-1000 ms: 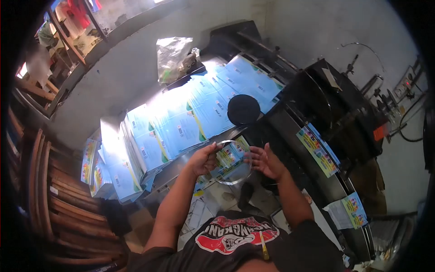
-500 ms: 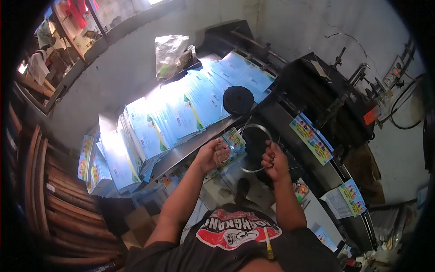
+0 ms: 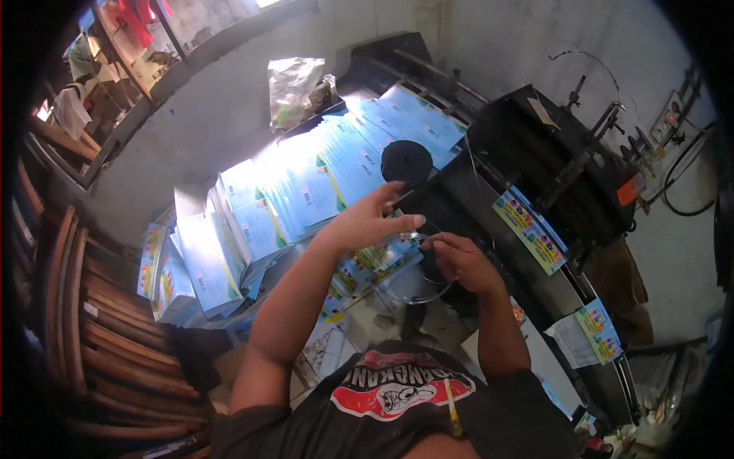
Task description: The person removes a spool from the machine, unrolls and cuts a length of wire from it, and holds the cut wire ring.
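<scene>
My right hand point(image 3: 463, 265) is closed in a pinch on a shiny coil of wire point(image 3: 417, 299), which hangs as a loose loop below the fingers. My left hand point(image 3: 371, 222) reaches in front of the coil with thumb and fingers apart. Its fingertips are close to a black round disc point(image 3: 406, 163), and its thumb points toward my right hand. Whether a strand of wire touches the left fingers cannot be made out. Colourful printed booklets point(image 3: 355, 268) lie partly hidden below my left hand.
Stacks of light-blue printed booklets point(image 3: 310, 195) cover the bench on the left. A black machine point(image 3: 554, 145) stands at right, with a printed booklet point(image 3: 531, 232) on its edge. Curved wooden pieces point(image 3: 130, 336) are stacked lower left. A plastic bag point(image 3: 294, 92) sits by the wall.
My left hand has moved up and to the right, toward the disc and my right hand. The wire coil hangs lower and has turned in my right hand.
</scene>
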`<state>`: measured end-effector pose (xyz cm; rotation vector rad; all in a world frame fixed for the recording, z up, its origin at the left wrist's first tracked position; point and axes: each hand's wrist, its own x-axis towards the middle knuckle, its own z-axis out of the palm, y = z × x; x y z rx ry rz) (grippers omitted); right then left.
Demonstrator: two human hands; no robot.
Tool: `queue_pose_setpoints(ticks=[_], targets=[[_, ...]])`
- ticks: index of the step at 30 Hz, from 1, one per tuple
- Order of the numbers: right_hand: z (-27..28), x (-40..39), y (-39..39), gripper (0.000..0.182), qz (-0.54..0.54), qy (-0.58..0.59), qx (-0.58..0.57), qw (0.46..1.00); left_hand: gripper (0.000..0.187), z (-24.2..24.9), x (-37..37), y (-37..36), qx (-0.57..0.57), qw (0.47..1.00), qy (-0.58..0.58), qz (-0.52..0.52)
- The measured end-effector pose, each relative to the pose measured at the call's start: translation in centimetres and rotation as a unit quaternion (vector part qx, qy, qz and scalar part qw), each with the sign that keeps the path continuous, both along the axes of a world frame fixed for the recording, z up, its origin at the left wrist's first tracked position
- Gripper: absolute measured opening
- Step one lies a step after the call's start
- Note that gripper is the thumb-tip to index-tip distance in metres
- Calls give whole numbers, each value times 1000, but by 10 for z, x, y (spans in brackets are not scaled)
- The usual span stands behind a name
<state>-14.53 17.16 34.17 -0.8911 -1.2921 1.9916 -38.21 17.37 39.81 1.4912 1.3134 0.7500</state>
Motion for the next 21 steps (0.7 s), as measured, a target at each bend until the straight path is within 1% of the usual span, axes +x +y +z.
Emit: queue_pose_setpoints(ticks=[1, 2, 3, 4, 5, 6, 7, 8, 10, 11, 12, 13, 14, 16, 17, 19, 20, 21], targets=[[0, -3, 1, 24, 47, -13, 17, 999, 69, -7, -4, 3, 0, 1000, 2, 2], [0, -6, 4, 24, 48, -9, 19, 999, 64, -20, -12, 12, 70, 993, 54, -76], [-1, -10, 8, 24, 63, -11, 15, 998, 59, -15, -13, 12, 139, 973, 106, -152], [-1, -12, 12, 23, 78, -15, 11, 997, 59, -12, -12, 8, 140, 973, 107, -150], [0, -13, 18, 23, 80, -14, 13, 997, 53, -9, -9, 0, 38, 987, 71, -141], [1, -14, 23, 22, 107, -19, 11, 994, 48, -4, -5, -9, -67, 988, 35, -132], [1, -13, 26, 20, 133, -24, 8, 991, 40, -18, -6, -12, -57, 994, 29, -88], [0, -14, 27, 20, 129, -22, 6, 991, 40, -30, -8, -19, -58, 994, 30, -91], [-6, -17, 30, 27, 141, 32, 95, 985, 37, -34, -8, -40, -123, 990, -57, 46], [-14, -18, 33, 27, 141, 32, 94, 985, 37, -41, -11, -49, -124, 990, -57, 46], [-28, -19, 38, 33, 42, 38, 135, 989, 39, -50, -18, -57, -177, 960, -201, 86], [-40, -19, 41, 41, -57, 44, 172, 982, 40, -60, -23, -65, -227, 904, -340, 125], [-51, -16, 42, 41, -55, 44, 170, 983, 40, -70, -27, -72, -227, 904, -340, 128], [-66, -5, 39, 51, -114, -38, 29, 992, 42, -89, -31, -84, -262, 799, -504, 197], [-72, -2, 28, 51, -111, -38, 29, 993, 42, -99, -31, -89, -261, 798, -504, 200], [-79, 3, 0, 50, 45, 47, -59, 996, 43, -116, -24, -99, -274, 759, -545, 228], [-78, 5, -8, 50, 47, 44, -61, 996, 43, -121, -18, -105, -275, 757, -546, 230], [-77, 5, -17, 50, 75, 110, -136, 982, 42, -124, -11, -111, -273, 755, -547, 239]])
